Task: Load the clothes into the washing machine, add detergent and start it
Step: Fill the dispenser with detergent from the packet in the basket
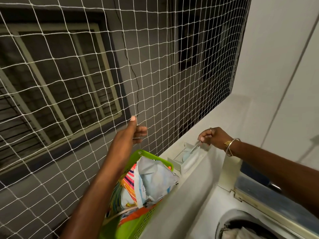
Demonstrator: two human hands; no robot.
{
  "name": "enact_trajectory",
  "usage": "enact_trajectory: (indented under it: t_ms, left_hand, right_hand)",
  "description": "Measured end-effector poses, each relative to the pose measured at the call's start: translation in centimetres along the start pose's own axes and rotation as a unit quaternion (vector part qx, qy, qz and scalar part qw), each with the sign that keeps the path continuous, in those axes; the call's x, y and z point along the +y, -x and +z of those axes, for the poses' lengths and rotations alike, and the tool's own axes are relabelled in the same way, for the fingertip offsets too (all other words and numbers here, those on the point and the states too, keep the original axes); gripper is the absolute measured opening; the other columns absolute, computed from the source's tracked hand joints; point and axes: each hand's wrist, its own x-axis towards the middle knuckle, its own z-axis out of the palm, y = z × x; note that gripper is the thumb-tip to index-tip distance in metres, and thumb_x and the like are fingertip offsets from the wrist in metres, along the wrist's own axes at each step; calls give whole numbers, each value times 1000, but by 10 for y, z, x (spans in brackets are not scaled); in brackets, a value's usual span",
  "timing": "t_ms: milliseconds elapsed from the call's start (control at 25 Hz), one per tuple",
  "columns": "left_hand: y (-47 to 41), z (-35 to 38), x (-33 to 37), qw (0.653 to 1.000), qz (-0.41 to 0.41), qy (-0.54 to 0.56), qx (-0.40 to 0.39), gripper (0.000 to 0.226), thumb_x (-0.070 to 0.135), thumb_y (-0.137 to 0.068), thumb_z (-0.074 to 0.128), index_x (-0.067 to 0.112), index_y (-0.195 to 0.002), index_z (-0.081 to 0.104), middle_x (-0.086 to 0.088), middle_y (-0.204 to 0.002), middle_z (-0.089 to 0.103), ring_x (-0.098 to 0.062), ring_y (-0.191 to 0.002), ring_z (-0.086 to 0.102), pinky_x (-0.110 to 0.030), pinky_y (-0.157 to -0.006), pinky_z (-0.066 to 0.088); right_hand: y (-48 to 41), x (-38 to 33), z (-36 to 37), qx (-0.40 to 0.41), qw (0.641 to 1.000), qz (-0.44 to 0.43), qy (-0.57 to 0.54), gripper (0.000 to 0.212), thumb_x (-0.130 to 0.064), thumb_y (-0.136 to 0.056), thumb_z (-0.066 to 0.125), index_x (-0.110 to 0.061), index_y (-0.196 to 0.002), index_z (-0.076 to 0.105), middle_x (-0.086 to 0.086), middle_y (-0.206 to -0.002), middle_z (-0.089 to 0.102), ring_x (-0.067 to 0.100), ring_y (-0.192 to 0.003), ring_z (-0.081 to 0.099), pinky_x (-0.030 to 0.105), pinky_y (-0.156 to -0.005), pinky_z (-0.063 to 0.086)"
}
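The right hand [214, 137] pinched a thin metal spoon [195, 147] in curled fingers, its tip lowered into the open detergent drawer [185, 160] at the far left corner of the washing machine [181, 213]. The left hand [132, 133] gripped the white safety net [86, 66], fingers curled through the mesh, thumb upright. An opened detergent bag [155, 178] stood in the green basket [136, 225] against the machine's left edge; clothes [241, 233] lay in the drum.

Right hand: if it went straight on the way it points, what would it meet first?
Most likely the open detergent drawer, just below the spoon the right hand pinches; depth is unclear.
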Motion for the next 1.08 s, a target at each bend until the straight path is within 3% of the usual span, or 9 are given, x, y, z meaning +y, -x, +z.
enact_trajectory:
  t_ms: [280, 600, 840, 960, 1080]
  left_hand:
    - [4, -1, -4, 1000, -5, 3, 2, 62, 59, -99, 30, 16, -105, 74, 4, -102, 76, -15, -99, 68, -25, -74, 43]
    - [10, -1, -7, 1000, -5, -2, -4, 63, 62, -96, 30, 18, -104, 74, 5, -104, 75, -12, -102, 68, -25, -80, 45]
    - [12, -2, -10, 1000, -4, -18, -2, 64, 65, -95, 28, 23, -103, 75, 8, -102, 75, -11, -101, 68, -26, -81, 45]
    - [15, -1, -11, 1000, -15, -21, -9, 64, 67, -95, 28, 24, -103, 75, 8, -102, 75, -11, -100, 68, -29, -82, 46]
    - [15, 0, -9, 999, -17, -24, -20, 63, 65, -96, 29, 24, -104, 74, 8, -103, 75, -10, -100, 68, -28, -83, 46]
  right_hand:
    - [5, 1, -2, 3, 999, -53, -9, 12, 0, -83, 72, -11, -83, 77, 1, -81, 74, 15, -71, 63, 17, -59, 52]
    - [6, 1, -12, 36, 996, -81, -5, 12, 1, -83, 72, -10, -86, 78, 4, -84, 75, 18, -78, 70, 24, -69, 55]
    - [6, -5, -17, 50, 993, -108, 21, 17, 1, -83, 72, -15, -82, 78, -2, -81, 75, 3, -73, 69, 13, -70, 53]
    - [7, -5, -12, 89, 992, -91, 5, 9, -4, -85, 72, -10, -86, 78, 0, -81, 75, 2, -70, 67, 16, -69, 53]
    - [13, -14, -5, 147, 985, -12, -88, 7, -8, -85, 73, -5, -91, 76, 7, -79, 74, 8, -59, 64, 16, -56, 52]
